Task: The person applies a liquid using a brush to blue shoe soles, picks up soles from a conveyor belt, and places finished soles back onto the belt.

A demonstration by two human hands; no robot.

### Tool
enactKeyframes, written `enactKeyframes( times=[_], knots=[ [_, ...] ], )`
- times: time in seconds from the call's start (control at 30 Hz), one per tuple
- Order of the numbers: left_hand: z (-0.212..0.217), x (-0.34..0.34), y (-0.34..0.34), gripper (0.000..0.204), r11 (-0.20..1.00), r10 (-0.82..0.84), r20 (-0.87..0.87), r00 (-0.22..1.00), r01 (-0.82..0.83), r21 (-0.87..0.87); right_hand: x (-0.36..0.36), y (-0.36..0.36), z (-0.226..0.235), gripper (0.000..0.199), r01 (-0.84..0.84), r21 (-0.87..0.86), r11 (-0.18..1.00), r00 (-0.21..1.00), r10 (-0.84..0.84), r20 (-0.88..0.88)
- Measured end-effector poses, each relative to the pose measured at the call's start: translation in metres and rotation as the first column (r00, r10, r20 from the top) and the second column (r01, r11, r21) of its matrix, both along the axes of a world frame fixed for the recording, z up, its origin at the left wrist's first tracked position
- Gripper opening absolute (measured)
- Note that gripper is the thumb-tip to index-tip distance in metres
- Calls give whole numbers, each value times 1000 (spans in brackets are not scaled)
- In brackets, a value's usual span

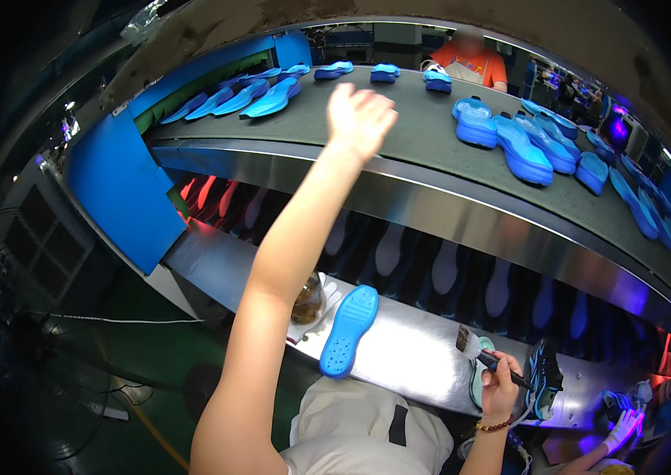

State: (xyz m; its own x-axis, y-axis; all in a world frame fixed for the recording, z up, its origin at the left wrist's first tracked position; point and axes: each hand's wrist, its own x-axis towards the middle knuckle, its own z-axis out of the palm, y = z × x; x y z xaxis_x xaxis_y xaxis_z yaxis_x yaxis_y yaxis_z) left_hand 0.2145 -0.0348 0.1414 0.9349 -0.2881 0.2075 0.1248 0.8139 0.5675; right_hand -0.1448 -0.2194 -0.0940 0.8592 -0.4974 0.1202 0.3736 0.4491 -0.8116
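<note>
My left hand [361,119] reaches out over the grey conveyor belt [399,119], fingers stretched and holding nothing that I can see. Just beyond it a blue shoe sole [384,73] lies on the belt. A black-handled brush [487,359] with dark bristles is gripped in my right hand [502,385], low over the metal ledge. Under the brush lies a pale green sole-shaped piece [477,380], partly hidden by the hand. One blue sole [350,331] with small holes rests on the ledge in front of my lap.
Several blue soles [522,152] crowd the belt's right side, others [274,96] its left end. A glass jar [308,302] of brownish liquid stands behind my left arm. Near my right hand is a dark shoe [544,378]. An orange-shirted person [470,63] sits across; a co-worker's gloved hand [625,430] is at right.
</note>
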Motion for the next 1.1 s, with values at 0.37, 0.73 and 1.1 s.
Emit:
enactKeyframes(
  times=[0.37, 0.73, 1.1],
  knots=[
    [-24, 6, -124, 53, -186, -420, 779, 466, -884, 429, 4, 0, 8, 26, 23, 59, 998, 999, -22, -24],
    [-75, -127, 3, 27, 668, 428, 652, 626, -705, 238, -7, -20, -6, 24, 38, 144, 989, 997, -47, 58],
    [-256, -211, 30, 94, 560, -815, -109, 569, 822, 101, 0, 0, 7, 26, -115, -35, 993, 992, 116, 40]
  ],
)
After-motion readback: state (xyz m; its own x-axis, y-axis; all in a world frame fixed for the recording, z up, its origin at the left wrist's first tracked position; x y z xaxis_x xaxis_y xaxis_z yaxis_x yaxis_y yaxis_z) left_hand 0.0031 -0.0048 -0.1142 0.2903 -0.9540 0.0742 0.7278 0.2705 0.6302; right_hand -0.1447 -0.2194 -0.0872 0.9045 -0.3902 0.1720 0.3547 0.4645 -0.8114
